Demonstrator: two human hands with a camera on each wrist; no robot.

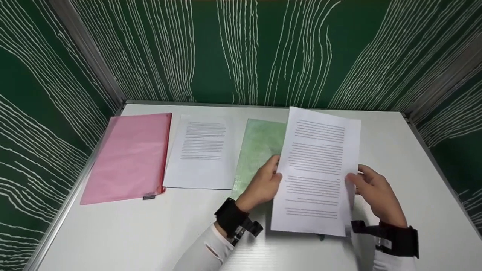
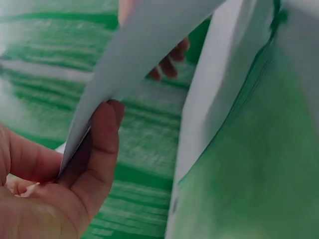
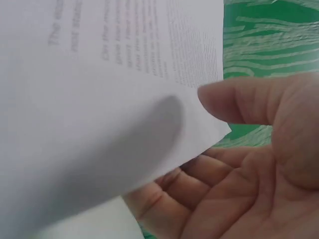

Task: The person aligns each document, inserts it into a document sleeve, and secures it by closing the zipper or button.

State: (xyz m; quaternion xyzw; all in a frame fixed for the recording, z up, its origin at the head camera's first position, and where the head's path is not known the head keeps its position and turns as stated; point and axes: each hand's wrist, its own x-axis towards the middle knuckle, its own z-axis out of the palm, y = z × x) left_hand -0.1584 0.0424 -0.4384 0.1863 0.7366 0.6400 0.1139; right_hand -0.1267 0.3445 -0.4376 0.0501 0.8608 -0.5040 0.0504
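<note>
A white sheet of paper with printed lines (image 1: 316, 169) is held up and tilted between both hands. My left hand (image 1: 263, 180) pinches its left edge; in the left wrist view the thumb (image 2: 35, 162) is on one side and curled fingers (image 2: 102, 149) on the other. On the opposite edge is my right hand (image 1: 372, 188), its thumb (image 3: 239, 99) over the printed face and the fingers reaching behind, their tips hidden. Under and behind the sheet lies a green zip folder (image 1: 260, 150), partly covered by the paper and left hand.
On the white table (image 1: 150, 233), a pink zip folder (image 1: 128, 154) with a red zipper lies at the far left. Between it and the green folder rests another printed sheet (image 1: 201, 150). Green walls with white wavy lines (image 1: 241, 49) stand around the back and sides.
</note>
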